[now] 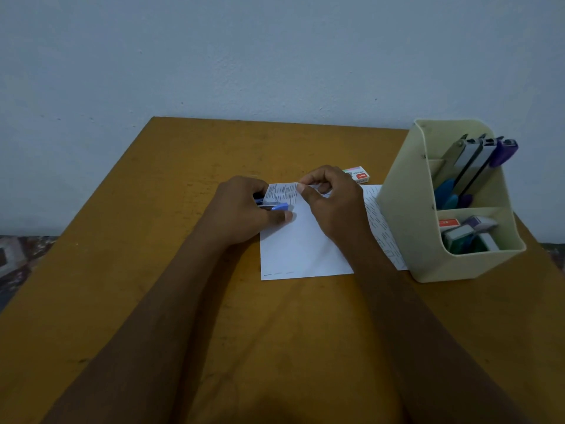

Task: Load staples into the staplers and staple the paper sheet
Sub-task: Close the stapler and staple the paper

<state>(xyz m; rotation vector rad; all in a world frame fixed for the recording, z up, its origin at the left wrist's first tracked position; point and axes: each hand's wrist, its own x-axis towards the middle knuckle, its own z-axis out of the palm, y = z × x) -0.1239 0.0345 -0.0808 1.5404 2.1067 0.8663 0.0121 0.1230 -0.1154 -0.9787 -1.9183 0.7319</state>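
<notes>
Blue stapler [279, 206] gripped by left hand [241, 212] | right hand [333, 206] apparently pinches paper sheet [299, 249]

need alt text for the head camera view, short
The left hand grips a blue stapler at the folded-over top corner of a paper sheet, which the right hand pinches. The sheet lies on a brown table, with a staples box behind and a cream organiser of more staplers at the right.

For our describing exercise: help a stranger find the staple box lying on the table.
On the table, find the cream organiser at right. Left of it, beyond the right hand, lies a white box with a red label, loose on the tabletop, not inside the organiser.
</notes>
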